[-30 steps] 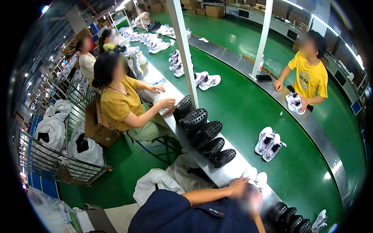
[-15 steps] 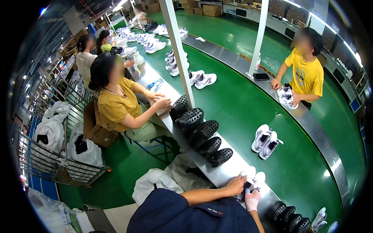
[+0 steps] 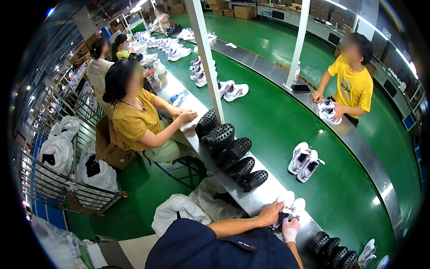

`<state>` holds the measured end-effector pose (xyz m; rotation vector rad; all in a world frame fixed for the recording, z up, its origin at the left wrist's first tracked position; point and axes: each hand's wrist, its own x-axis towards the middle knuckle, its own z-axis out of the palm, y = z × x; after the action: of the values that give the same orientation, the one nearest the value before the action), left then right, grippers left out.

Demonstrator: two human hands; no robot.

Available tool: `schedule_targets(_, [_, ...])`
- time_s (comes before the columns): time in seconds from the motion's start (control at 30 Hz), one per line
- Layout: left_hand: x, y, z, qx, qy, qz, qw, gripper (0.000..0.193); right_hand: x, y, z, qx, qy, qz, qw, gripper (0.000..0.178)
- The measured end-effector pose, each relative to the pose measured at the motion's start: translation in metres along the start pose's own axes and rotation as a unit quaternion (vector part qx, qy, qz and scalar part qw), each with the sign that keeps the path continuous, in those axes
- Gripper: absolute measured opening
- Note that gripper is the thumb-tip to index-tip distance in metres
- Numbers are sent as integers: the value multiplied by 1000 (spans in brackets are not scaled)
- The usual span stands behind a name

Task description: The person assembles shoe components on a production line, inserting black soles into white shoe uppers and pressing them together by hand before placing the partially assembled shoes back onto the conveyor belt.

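Note:
A pair of white sneakers, the left one (image 3: 285, 197) and the right one (image 3: 298, 206), sits on the metal ledge in front of me with the toes pointing away. My bare left hand (image 3: 270, 214) is closed on the left sneaker, fingers over its upper near the opening. On my right hand (image 3: 291, 229) is a pink-and-white striped glove that leaves some fingertips bare. Its fingers grip the heel end of the right sneaker. My hands partly hide the openings of both shoes.
Black perforated shoe forms (image 3: 230, 152) line the ledge to my left, and more forms (image 3: 331, 249) stand to my right. Sneakers (image 3: 305, 162) ride the green belt (image 3: 268, 130). A co-worker in mustard (image 3: 136, 114) sits at left; another in yellow (image 3: 351, 83) handles sneakers across the belt.
The sneakers on the green belt have shifted slightly up and left. Across the belt, the co-worker's sneakers have moved and turned a little. My hands stay at the same pair with small finger movements.

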<state>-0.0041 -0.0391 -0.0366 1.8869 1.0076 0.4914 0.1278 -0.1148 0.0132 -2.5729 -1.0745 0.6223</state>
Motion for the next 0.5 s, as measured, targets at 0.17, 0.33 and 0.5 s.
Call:
schedule_targets(0.17, [-2, -6, 3, 8, 5, 31, 999, 36, -3, -5, -4, 7, 5, -8, 1000, 31])
schedule_targets(0.33, [-2, -5, 2, 17, -5, 26, 1000, 33, -4, -7, -5, 16, 5, -19, 1000, 31])
schedule_targets(0.5, [-1, -3, -1, 24, -13, 28, 999, 30, -1, -1, -1, 4, 0, -16, 1000, 30])
